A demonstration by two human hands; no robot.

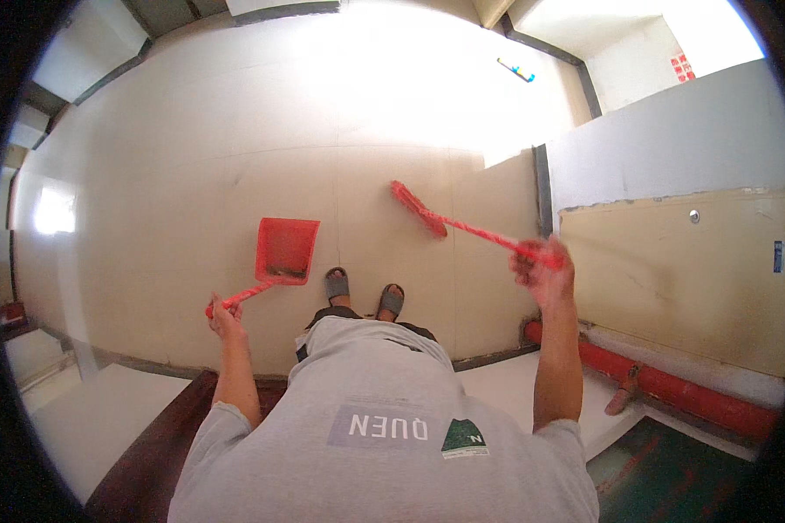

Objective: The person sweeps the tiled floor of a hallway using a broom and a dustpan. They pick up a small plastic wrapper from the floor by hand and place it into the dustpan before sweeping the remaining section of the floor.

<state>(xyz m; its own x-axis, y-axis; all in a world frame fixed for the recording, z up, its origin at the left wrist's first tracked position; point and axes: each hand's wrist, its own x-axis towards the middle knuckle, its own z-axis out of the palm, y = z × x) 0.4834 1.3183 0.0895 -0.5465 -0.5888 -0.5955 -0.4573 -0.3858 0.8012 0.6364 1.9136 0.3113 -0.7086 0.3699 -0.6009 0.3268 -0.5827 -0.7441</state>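
Note:
My left hand (pixel 226 316) grips the end of the handle of a red long-handled dustpan (pixel 288 245), left of my feet. Some dark debris (pixel 286 271) lies in the pan near its handle side. My right hand (pixel 544 269), slightly blurred, is closed around the handle of a red broom (pixel 420 210). The broom's bristle head is over the tiled floor, ahead and to the right of my sandalled feet (pixel 364 291). Whether the bristles touch the floor I cannot tell. Between dustpan and broom head is a stretch of tile.
A small yellow and blue object (pixel 517 70) lies on the bright floor at the upper right. A wall with a dark baseboard (pixel 543 189) and a tan panel (pixel 680 274) stand at right. A red pipe (pixel 667 387) runs low along the right side. White walls border the left.

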